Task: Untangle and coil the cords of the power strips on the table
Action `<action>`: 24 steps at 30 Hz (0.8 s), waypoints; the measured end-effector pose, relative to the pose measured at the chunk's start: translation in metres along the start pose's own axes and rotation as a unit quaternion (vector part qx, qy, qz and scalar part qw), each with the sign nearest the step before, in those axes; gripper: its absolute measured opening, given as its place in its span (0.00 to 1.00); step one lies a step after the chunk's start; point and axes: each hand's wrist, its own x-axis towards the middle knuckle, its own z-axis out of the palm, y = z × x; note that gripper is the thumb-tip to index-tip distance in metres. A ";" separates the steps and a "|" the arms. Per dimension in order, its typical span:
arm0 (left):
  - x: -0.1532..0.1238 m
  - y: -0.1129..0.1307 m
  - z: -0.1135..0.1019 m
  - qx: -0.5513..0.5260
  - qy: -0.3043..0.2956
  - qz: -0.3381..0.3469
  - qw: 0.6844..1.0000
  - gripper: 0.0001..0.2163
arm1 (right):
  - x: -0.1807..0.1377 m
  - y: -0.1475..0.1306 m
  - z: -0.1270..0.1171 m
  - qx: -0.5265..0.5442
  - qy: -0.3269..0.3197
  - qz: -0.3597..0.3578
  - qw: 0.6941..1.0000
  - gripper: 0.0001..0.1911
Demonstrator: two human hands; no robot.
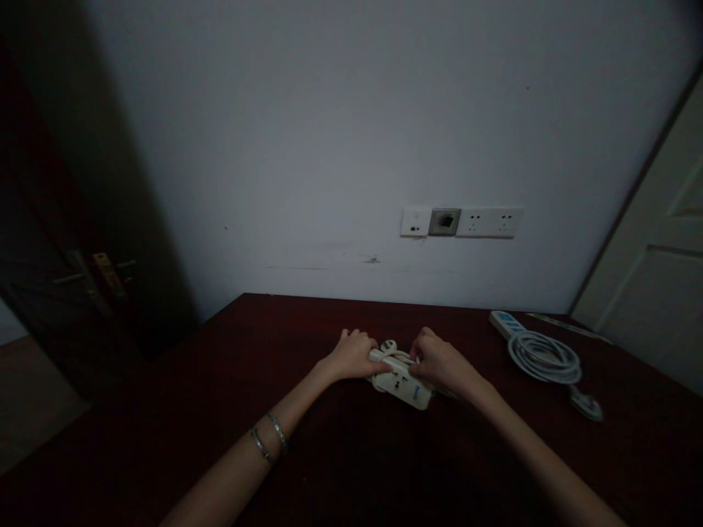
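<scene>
A white power strip (pixel 403 389) lies on the dark red table (pixel 165 410) with its white cord (pixel 396 356) bundled on top. My left hand (pixel 354 355) is closed on the left end of the bundled cord. My right hand (pixel 439 364) is closed on the cord at the right side, over the strip. The plug (pixel 388 344) shows between my hands. Two bracelets circle my left wrist (pixel 269 438).
A second power strip (pixel 505 323) with a coiled white cord (pixel 543 356) and plug (pixel 586 404) lies at the right of the table. Wall sockets (pixel 461 222) sit on the white wall behind. A dark door (pixel 82 278) stands at the left, a white door (pixel 653 278) at the right.
</scene>
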 end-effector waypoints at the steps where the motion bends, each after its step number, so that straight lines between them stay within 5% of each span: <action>1: 0.000 0.000 0.000 -0.001 0.000 -0.001 1.000 0.27 | -0.001 -0.002 -0.002 -0.020 0.006 -0.006 1.000 0.06; 15: 0.003 -0.013 0.000 -0.042 -0.001 0.024 0.999 0.23 | 0.001 -0.005 -0.004 -0.165 0.061 -0.128 0.976 0.09; 24: 0.001 -0.022 -0.006 -0.085 -0.032 -0.045 0.995 0.22 | 0.003 -0.004 0.000 -0.135 0.089 -0.168 0.972 0.12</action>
